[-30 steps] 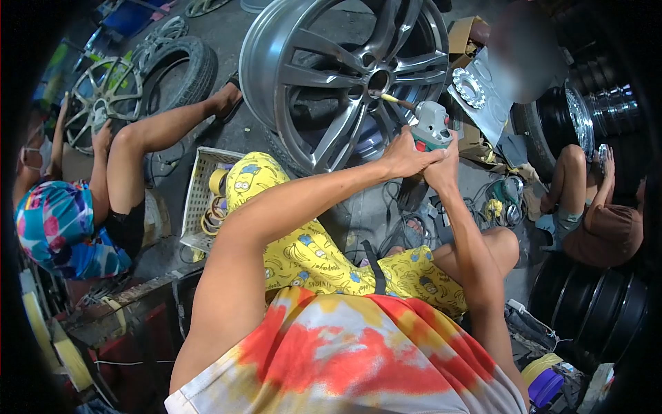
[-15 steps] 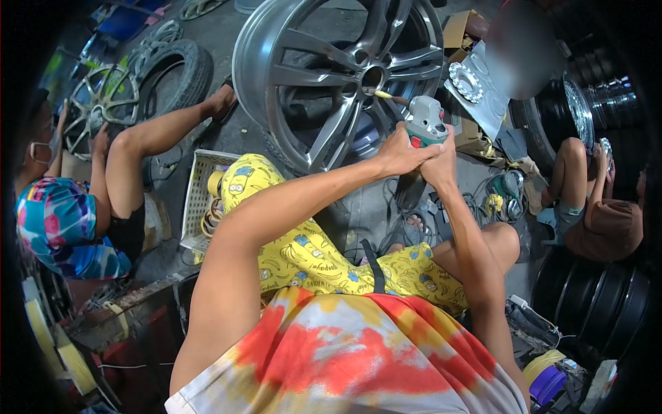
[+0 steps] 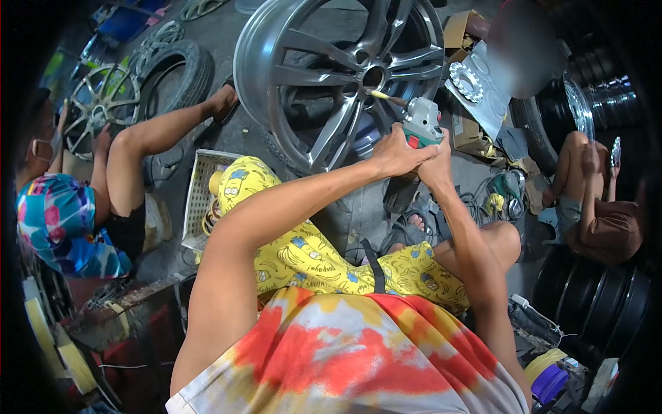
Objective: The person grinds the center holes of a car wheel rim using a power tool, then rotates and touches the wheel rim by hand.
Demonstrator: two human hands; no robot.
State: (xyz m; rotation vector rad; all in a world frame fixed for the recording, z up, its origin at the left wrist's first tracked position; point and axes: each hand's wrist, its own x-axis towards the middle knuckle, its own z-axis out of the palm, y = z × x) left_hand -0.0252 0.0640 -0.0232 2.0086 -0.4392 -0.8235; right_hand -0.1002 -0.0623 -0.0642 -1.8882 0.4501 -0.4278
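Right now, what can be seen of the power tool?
The power tool has a grey, metallic-looking head, green casing with a red part, and a dark section below. A slim shaft with a yellowish tip points leftward over the wheel, near its centre hole; contact is unclear. The left hand and right hand grip it.

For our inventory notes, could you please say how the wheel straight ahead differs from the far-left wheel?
The wheel ahead has broad spokes; the far-left wheel has slimmer ones. The wheel ahead looks larger in view than the far-left wheel. Both are spoked.
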